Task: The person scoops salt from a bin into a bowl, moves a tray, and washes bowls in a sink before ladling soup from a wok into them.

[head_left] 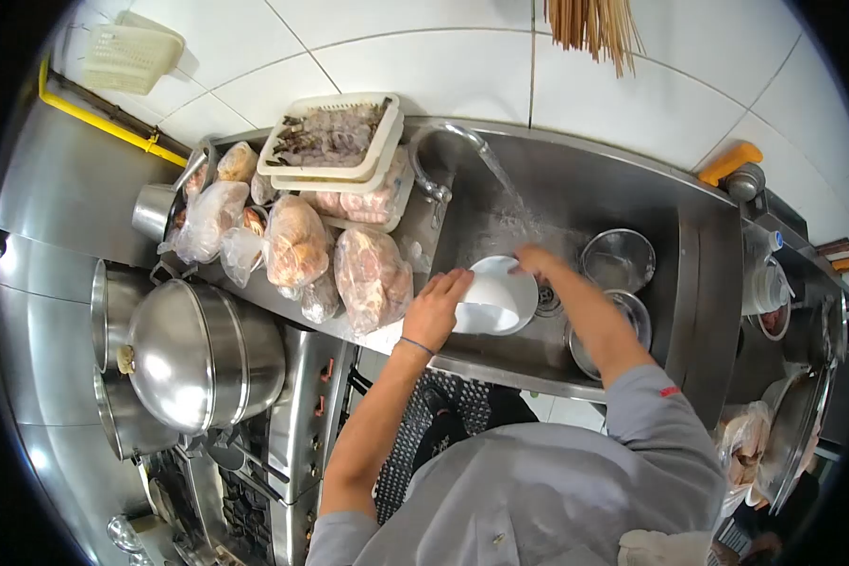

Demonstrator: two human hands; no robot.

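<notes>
Over the steel sink [575,160], a white bowl [491,304] is tilted between my two hands. My left hand [439,307] is closed on its left rim, with the fingers along the outside. On the far right rim, my right hand [540,262] has its fingers bent over the edge, partly hidden by the hand itself. Water [509,189] runs from the curved faucet [467,135] into the sink just beyond the bowl. A round metal strainer [619,260] and a steel bowl [640,321] sit in the sink to the right of my right forearm.
Left of the sink stand bagged meat [373,278] and a white basket of shrimp [335,137] on stacked trays. A large domed steel pot [198,354] is farther left by the stove. An orange-handled tool [731,162] lies at the sink's back right corner.
</notes>
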